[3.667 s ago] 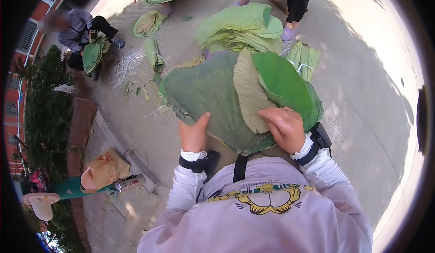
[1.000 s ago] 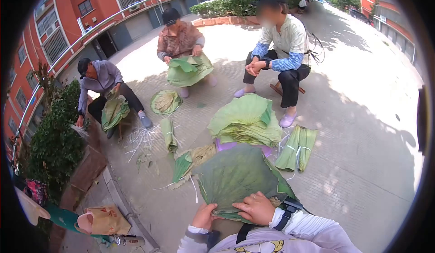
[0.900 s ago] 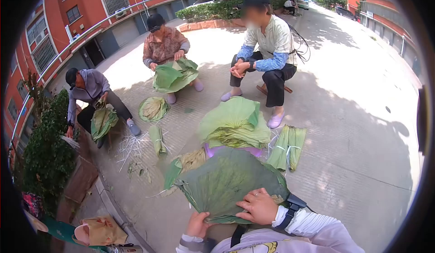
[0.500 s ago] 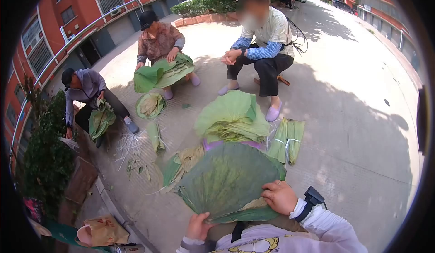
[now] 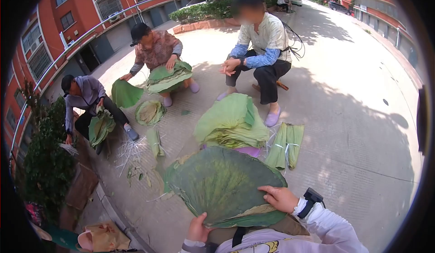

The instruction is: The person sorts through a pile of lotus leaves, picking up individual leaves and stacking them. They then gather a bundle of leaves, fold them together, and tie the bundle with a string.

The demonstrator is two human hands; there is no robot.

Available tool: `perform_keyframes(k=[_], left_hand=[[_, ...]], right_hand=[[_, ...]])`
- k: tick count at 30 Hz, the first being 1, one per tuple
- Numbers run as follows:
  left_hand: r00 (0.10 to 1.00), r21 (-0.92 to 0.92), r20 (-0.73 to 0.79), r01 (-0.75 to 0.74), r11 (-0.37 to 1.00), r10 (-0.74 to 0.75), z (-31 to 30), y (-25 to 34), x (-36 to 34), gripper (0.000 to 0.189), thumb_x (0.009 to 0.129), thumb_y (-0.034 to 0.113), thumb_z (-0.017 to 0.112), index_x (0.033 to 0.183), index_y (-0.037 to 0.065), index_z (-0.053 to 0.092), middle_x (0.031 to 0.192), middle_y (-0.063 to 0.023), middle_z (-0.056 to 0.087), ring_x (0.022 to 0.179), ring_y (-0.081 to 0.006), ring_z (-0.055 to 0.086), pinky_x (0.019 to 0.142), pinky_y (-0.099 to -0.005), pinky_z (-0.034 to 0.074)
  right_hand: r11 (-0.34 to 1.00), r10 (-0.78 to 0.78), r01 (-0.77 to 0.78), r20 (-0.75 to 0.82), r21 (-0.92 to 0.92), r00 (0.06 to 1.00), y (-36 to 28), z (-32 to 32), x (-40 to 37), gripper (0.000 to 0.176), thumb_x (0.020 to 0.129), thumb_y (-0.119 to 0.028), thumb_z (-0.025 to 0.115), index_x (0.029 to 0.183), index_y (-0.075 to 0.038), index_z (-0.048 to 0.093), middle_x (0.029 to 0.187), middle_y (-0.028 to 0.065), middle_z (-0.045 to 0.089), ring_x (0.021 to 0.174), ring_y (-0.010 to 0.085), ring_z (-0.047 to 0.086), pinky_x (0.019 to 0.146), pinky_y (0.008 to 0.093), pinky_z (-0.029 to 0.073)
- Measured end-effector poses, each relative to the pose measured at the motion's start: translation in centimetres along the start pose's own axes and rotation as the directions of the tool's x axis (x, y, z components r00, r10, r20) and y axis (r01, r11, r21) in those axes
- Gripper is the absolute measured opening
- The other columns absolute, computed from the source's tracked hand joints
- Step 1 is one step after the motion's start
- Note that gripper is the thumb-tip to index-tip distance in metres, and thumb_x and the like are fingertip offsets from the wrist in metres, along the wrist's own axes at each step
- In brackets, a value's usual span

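Left hand (image 5: 198, 228) and right hand (image 5: 282, 199) hold the big leaf (image 5: 222, 185) by its edges, open ground (image 5: 349, 185) right of it; right hand has moved outward.

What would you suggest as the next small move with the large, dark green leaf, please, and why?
Probably slide the right hand down to even up the near edge: a pale tan, dry-looking leaf layer shows there, beside the large, dark green leaf, while the left hand, thumb on top, seems able to steady it.
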State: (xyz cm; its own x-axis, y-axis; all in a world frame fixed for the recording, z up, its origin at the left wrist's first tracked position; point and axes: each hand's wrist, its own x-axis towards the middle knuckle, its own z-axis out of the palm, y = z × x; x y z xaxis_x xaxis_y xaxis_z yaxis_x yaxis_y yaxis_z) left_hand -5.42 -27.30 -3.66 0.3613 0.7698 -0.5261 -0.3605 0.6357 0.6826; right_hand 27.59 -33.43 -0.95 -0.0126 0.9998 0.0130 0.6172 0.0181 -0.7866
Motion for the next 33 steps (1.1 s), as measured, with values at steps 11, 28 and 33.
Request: perform_keyframes(k=[11,28,33], left_hand=[[0.992,0.339,-0.107,0.098,0.936,-0.065,1.6,-0.7,-3.3,0.041,0.098,0.028,0.056,0.133,0.007,0.054,0.133,-0.0148,0.056,0.128,-0.0306,0.047,0.102,-0.0492,0.040],[0.979,-0.013,-0.104,-0.176,0.984,0.174,-5.5,5.7,10.4,0.033,0.089,0.010,0.066,0.117,-0.005,0.059,0.108,-0.0158,0.068,0.092,-0.0290,0.068,0.084,-0.0389,0.056],[0.844,0.263,-0.185,-0.451,0.853,0.503,-2.3,6.3,9.0,0.029,0.089,0.007,0.063,0.114,-0.006,0.058,0.107,-0.0166,0.067,0.092,-0.0280,0.067,0.083,-0.0390,0.054]], right_hand=[[0.878,0.178,-0.107,0.110,-0.466,0.978,-0.1,-0.2,2.5,0.050,0.089,-0.027,0.061,0.135,-0.010,0.050,0.089,0.0192,0.068,0.082,0.0405,0.066,0.075,0.0483,0.052],[0.822,-0.299,0.342,0.166,-0.455,0.940,-0.2,2.7,3.6,0.057,0.080,-0.002,0.058,0.135,-0.017,0.055,0.135,0.0132,0.054,0.126,0.0322,0.049,0.096,0.0469,0.043],[0.872,-0.226,0.273,0.160,-0.405,0.961,-1.8,2.3,3.8,0.056,0.080,-0.026,0.070,0.134,-0.018,0.057,0.135,0.0136,0.054,0.125,0.0319,0.050,0.096,0.0470,0.043]])
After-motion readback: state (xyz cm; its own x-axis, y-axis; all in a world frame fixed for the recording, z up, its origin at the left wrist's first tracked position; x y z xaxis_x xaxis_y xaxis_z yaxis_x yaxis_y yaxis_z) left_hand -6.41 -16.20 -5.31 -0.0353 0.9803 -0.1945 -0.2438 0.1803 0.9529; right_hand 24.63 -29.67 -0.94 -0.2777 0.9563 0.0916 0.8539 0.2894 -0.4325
